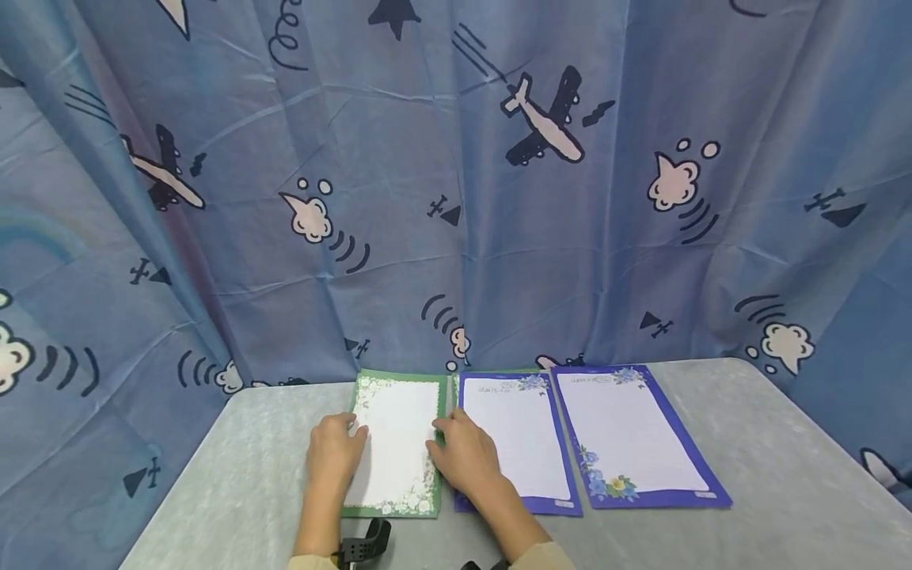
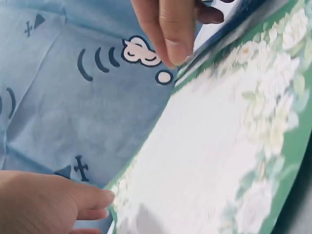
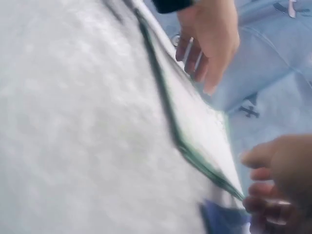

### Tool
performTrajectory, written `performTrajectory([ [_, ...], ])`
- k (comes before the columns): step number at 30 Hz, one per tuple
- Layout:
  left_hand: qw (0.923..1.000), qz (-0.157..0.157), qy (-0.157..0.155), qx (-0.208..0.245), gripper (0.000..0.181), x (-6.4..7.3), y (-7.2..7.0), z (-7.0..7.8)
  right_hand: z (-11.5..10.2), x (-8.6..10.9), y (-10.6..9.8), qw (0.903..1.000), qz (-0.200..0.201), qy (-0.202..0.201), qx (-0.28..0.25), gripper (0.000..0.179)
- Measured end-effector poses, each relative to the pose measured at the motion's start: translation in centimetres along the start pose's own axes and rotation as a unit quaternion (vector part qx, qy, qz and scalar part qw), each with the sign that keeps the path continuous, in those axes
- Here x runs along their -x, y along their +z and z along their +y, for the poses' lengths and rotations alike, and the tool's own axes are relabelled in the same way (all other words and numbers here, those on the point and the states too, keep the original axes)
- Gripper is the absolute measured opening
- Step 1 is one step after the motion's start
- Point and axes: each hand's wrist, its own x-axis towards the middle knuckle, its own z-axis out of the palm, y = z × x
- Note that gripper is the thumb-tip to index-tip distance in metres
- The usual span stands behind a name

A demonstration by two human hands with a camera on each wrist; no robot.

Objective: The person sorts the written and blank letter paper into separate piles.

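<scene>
A green-bordered sheet of stationery paper (image 1: 397, 443) with white flowers lies on the table, and its side in the right wrist view looks like a small stack. At its left edge is my left hand (image 1: 335, 451), thumb and fingertips touching the side. My right hand (image 1: 466, 455) is at the opposite edge, fingers loosely bent and spread from the thumb. In the left wrist view the left thumb (image 2: 97, 199) meets the border of the green sheet. Beside the right hand lies a purple-bordered sheet (image 1: 513, 431), partly covered by that hand and forearm.
Another purple-bordered sheet (image 1: 630, 435) with blue and yellow flowers lies slanted to the right. Green edging peeks out behind the middle purple sheet. The grey table (image 1: 769, 475) ends at a blue printed curtain (image 1: 399, 198). A black strap (image 1: 366, 545) circles the left wrist.
</scene>
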Motion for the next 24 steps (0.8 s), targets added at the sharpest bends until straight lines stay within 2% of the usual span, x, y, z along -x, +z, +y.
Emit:
performTrajectory([
  [2,0.9999,0.007,0.007,0.008,0.033,0.0,0.1,0.5,0.3,0.0,-0.4,0.9998,0.013,0.003,-0.014,0.027],
  [5,0.9990,-0.003,0.025,0.038,0.030,0.1,0.6,2.0,1.1,0.0,-1.1,0.9982,0.026,0.018,-0.050,0.023],
  [9,0.9944,-0.038,0.066,0.072,0.025,0.9,2.2,4.4,2.9,0.5,-2.1,0.9937,0.043,0.040,-0.096,0.019],
  [12,0.9880,-0.070,0.093,0.102,0.023,2.0,3.9,6.1,4.7,1.2,-3.2,0.9908,0.070,0.037,-0.109,0.015],
  [16,0.9799,-0.109,0.101,0.134,0.025,3.3,5.6,7.8,6.9,2.3,-4.9,0.9870,0.109,0.032,-0.114,0.014],
  [20,0.9827,-0.099,0.107,0.114,0.028,4.2,6.3,8.5,8.8,3.4,-6.6,0.9854,0.123,0.051,-0.106,0.016],
  [24,0.9850,-0.083,0.107,0.106,0.030,4.5,6.6,8.6,10.7,4.3,-7.6,0.9854,0.124,0.079,-0.086,0.021],
])
